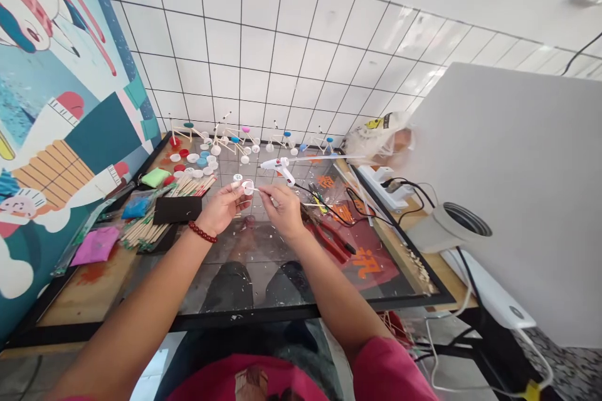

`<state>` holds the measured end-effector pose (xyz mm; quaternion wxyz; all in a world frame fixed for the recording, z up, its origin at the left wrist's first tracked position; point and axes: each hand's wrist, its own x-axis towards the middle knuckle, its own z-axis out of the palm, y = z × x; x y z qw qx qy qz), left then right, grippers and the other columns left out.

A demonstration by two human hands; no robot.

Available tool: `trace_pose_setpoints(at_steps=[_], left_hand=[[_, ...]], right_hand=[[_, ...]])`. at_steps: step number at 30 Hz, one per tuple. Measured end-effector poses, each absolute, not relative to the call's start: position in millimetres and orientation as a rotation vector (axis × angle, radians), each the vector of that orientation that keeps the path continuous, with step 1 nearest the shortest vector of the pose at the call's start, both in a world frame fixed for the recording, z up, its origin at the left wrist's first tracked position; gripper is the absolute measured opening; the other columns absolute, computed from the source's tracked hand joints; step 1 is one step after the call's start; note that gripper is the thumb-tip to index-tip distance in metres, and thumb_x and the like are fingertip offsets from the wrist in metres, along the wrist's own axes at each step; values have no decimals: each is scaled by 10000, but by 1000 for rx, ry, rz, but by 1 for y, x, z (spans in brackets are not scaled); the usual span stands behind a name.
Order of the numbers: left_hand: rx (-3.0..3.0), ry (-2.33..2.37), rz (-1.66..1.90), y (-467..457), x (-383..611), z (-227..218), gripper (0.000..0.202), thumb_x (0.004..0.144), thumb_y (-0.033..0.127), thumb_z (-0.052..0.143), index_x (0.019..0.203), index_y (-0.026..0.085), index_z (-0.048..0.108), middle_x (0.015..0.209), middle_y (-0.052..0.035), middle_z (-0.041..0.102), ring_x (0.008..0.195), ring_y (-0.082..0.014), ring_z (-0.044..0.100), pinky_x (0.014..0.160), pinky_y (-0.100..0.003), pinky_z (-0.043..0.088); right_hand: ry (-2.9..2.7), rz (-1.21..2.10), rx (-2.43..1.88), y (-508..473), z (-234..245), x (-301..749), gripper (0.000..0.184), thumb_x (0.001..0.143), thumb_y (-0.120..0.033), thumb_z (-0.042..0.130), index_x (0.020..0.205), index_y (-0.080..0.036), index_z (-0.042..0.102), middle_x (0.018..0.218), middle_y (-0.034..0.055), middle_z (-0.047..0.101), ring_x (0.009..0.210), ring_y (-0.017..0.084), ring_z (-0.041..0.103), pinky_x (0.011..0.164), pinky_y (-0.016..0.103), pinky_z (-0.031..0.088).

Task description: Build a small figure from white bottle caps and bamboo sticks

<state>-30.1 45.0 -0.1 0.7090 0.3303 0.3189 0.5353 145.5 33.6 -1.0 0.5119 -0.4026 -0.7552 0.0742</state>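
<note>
In the middle of the head view, my left hand (223, 208) pinches a white bottle cap (248, 187) between thumb and fingers. My right hand (282, 205) has a thin pale stick (256, 190) between thumb and forefinger, its tip at the cap. Whether the stick is fixed to the cap is too small to tell. Just beyond the hands lies a white hot glue gun (277, 165) with a long clear glue stick out of its back. Another white cap (237, 178) rests on the glass right behind my left fingers.
Stick-and-cap figures (235, 140) stand along the back edge, near loose bottle caps (202, 161). Bundled sticks (145, 225) and a black box (177, 209) lie left. Red-handled pliers (329, 238), black cables and a power strip (385, 188) occupy the right.
</note>
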Motion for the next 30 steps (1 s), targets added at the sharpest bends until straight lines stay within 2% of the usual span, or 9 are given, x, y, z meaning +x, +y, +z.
trace_pose_setpoints(at_steps=[10, 18, 25, 30], left_hand=[[775, 717, 1155, 44, -27, -2, 316, 669, 230, 851, 959, 159, 747, 834, -32, 722, 724, -117, 654, 719, -254, 546], [802, 686, 1154, 44, -27, -6, 316, 677, 210, 849, 971, 149, 749, 865, -36, 733, 762, -112, 666, 781, -244, 551], [957, 740, 1216, 46, -25, -7, 409, 583, 215, 899, 966, 173, 761, 939, -31, 744, 874, -126, 661, 863, -263, 529], [1102, 820, 1290, 48, -26, -10, 419, 552, 219, 906, 944, 183, 764, 974, -32, 747, 876, -127, 654, 875, -271, 524]], right_hand=[[-1912, 14, -974, 34, -1, 148, 213, 962, -224, 505, 1009, -208, 712, 928, 73, 704, 889, 191, 625, 831, 313, 496], [-1930, -84, -996, 35, -3, 148, 169, 928, -194, 541, 970, -218, 704, 889, 60, 700, 861, 197, 619, 810, 320, 502], [-1930, -5, -1027, 34, -3, 145, 161, 918, -188, 548, 953, -176, 704, 852, 75, 686, 816, 192, 611, 777, 298, 481], [-1904, 211, -1089, 35, -2, 144, 166, 887, -167, 564, 950, -178, 718, 804, 40, 673, 742, 158, 595, 709, 259, 457]])
